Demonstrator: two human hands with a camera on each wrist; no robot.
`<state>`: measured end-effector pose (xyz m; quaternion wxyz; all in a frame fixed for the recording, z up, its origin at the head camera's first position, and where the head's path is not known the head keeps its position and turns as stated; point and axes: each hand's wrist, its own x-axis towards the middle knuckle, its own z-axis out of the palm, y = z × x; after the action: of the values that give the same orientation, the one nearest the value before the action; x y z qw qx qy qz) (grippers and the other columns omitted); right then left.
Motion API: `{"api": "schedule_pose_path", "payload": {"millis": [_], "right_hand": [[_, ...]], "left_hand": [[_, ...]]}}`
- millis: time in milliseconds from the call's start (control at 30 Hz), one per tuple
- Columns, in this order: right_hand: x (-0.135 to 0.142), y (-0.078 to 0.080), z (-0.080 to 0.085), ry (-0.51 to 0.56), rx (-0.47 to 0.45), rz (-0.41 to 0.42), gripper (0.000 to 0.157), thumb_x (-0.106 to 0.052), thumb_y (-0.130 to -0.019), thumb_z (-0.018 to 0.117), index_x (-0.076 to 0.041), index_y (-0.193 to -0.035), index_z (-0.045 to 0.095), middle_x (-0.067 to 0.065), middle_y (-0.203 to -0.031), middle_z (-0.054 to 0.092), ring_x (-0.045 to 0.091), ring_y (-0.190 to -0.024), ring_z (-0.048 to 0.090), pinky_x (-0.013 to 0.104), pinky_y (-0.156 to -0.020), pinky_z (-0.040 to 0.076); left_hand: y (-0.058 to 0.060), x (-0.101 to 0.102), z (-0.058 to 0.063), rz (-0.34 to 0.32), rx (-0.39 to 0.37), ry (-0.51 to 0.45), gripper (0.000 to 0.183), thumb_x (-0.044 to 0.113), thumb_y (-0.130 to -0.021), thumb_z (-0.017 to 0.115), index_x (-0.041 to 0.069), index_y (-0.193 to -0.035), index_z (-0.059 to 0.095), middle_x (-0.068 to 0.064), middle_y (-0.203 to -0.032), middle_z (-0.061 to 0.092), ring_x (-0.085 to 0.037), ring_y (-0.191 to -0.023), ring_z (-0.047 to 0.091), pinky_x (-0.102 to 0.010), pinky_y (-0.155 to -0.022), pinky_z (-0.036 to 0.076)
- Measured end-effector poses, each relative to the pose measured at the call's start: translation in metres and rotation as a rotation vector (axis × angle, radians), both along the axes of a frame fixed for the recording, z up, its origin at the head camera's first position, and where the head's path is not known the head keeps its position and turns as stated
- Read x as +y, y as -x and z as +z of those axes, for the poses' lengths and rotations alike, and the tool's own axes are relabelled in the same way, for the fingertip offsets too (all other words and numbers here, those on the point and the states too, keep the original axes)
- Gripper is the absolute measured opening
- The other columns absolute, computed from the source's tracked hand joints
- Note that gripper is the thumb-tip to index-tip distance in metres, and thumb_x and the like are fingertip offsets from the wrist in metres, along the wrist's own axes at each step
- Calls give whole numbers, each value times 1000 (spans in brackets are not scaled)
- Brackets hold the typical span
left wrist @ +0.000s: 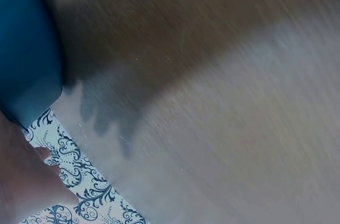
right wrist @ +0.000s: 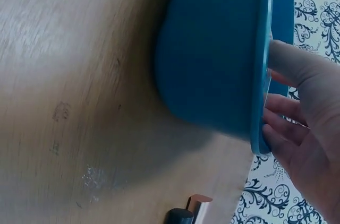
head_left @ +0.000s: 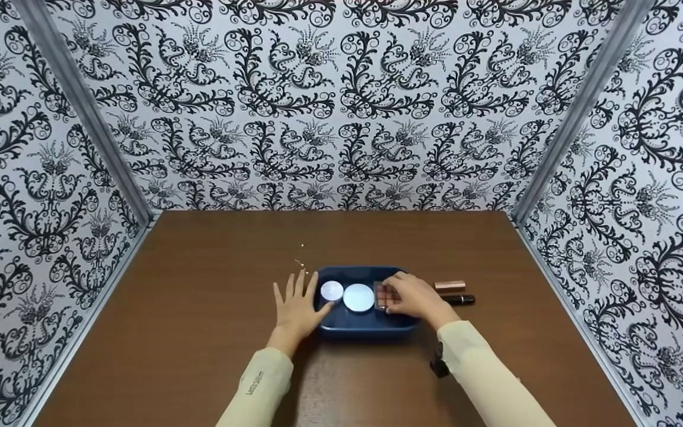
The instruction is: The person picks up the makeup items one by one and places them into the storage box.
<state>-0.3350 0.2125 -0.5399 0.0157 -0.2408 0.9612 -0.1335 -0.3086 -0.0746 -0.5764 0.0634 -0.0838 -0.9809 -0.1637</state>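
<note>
A dark blue rectangular tub [head_left: 368, 327] stands on the table, seen side-on in the right wrist view. Inside lie a small white round container [head_left: 332, 291], a larger white round container [head_left: 358, 298] and a makeup palette [head_left: 384, 296] with brownish squares. My right hand [head_left: 415, 298] reaches over the tub's right end and grips the palette between thumb and fingers; the tub wall hides most of it in the right wrist view. At the left rim my left hand [head_left: 297, 309] is spread, fingers straight, its thumb over the edge near the small container.
Right of the tub lie a rose-gold tube [head_left: 449, 286] and a black tube [head_left: 459, 299], side by side on the brown table [head_left: 211, 284]. Thin shiny bits [head_left: 302, 264] lie behind the left hand. Patterned walls [head_left: 329, 107] enclose the table at the back and sides.
</note>
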Motion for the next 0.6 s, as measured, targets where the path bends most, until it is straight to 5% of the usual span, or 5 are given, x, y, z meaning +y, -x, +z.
{"api": "schedule_pose_path", "payload": {"millis": [600], "right_hand": [[-5, 3, -9, -125, 40, 9, 49, -25, -79, 82, -7, -122, 67, 14, -117, 64, 32, -107, 64, 49, -93, 53]], "left_hand": [[1, 1, -6, -10, 4, -41, 82, 60, -91, 56, 17, -156, 34, -18, -162, 30, -41, -152, 22, -70, -118, 5]]}}
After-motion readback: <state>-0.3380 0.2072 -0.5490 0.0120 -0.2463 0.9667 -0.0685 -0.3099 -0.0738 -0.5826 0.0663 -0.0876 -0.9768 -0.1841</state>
